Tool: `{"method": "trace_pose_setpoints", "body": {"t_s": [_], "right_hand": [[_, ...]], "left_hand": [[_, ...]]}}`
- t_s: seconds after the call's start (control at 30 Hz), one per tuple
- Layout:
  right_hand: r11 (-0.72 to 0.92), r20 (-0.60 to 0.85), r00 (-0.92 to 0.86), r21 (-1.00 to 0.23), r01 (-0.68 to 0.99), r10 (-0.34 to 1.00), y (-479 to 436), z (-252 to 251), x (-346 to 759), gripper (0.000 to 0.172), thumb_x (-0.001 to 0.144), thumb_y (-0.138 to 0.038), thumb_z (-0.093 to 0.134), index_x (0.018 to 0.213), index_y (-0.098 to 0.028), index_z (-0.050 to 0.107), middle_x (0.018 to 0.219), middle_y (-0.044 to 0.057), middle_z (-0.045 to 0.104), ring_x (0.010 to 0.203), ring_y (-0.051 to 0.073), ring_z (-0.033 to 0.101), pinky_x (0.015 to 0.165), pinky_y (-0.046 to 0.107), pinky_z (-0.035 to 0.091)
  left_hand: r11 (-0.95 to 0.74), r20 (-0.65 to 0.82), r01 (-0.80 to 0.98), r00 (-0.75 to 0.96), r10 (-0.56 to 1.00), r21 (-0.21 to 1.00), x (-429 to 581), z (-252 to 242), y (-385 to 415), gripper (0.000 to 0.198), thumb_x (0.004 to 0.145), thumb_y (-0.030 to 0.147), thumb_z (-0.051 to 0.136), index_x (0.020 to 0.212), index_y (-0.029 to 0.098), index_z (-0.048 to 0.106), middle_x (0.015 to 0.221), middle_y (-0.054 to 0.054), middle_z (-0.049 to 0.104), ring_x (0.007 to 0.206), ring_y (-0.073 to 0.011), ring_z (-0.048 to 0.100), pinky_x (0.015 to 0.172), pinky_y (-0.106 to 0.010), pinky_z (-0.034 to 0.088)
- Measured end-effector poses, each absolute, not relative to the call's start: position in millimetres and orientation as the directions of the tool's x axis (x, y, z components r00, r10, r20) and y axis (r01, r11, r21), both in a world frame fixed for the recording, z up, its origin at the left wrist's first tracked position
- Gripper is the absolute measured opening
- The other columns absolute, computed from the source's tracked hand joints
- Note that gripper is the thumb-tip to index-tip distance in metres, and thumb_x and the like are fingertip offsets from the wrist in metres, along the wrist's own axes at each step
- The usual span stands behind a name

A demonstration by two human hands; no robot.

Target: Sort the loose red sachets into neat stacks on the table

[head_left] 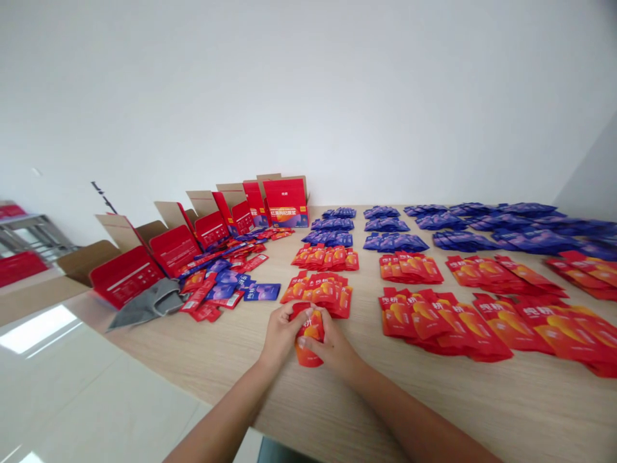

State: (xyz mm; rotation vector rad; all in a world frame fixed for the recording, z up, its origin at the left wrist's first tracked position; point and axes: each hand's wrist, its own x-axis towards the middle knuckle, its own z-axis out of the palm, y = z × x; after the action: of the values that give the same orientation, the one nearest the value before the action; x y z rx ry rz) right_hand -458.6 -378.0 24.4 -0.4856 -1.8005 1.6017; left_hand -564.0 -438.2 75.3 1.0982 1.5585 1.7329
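Between my two hands is a red pouch [310,350] with an orange fruit print, its front facing me, held just over the near part of the table. My left hand [283,331] grips its left edge, thumb on the front. From the right, my right hand [332,344] closes on the other edge, its thumb also across the front. Whether more pouches lie behind this one is hidden. Just beyond my hands lies a group of overlapping red pouches [321,287], and another red group [325,256] is behind that.
Rows of red pouches [441,318] spread to the right, with blue pouches [393,241] behind them. Mixed loose sachets [224,283] are heaped at left beside a grey cloth [149,305]. Open red cartons [126,276] line the left edge up to an upright carton [286,200].
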Motion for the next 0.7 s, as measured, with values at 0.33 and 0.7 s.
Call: {"method": "trace_pose_setpoints", "body": {"t_s": [0.33, 0.7], "right_hand": [[-0.112, 0.119, -0.747, -0.961, -0.251, 0.654, -383.2, 29.9, -460.9, 0.061, 0.060, -0.023, 0.075, 0.115, -0.022, 0.048, 0.112, 0.007, 0.062, 0.102, 0.024, 0.060, 0.093, 0.045, 0.046], [-0.568, -0.149, -0.850, -0.799, -0.198, 0.506, -388.4, 46.0, -451.0, 0.046, 0.062, -0.030, 0.077, 0.099, -0.018, 0.052, 0.075, 0.001, 0.067, 0.062, 0.018, 0.065, 0.067, 0.035, 0.051]], "left_hand": [[-0.163, 0.211, 0.134, -0.572, 0.793, 0.977, -560.3, 69.7, -423.8, 0.033, 0.079, 0.049, 0.061, 0.072, 0.017, 0.063, 0.070, -0.001, 0.065, 0.062, -0.0137, 0.056, 0.061, -0.025, 0.046], [0.342, 0.284, 0.708, -0.607, 0.742, 0.618, -692.4, 82.5, -376.0, 0.035, 0.092, 0.032, 0.036, 0.113, 0.012, 0.054, 0.110, -0.013, 0.065, 0.100, -0.0188, 0.062, 0.088, -0.030, 0.046]]}}
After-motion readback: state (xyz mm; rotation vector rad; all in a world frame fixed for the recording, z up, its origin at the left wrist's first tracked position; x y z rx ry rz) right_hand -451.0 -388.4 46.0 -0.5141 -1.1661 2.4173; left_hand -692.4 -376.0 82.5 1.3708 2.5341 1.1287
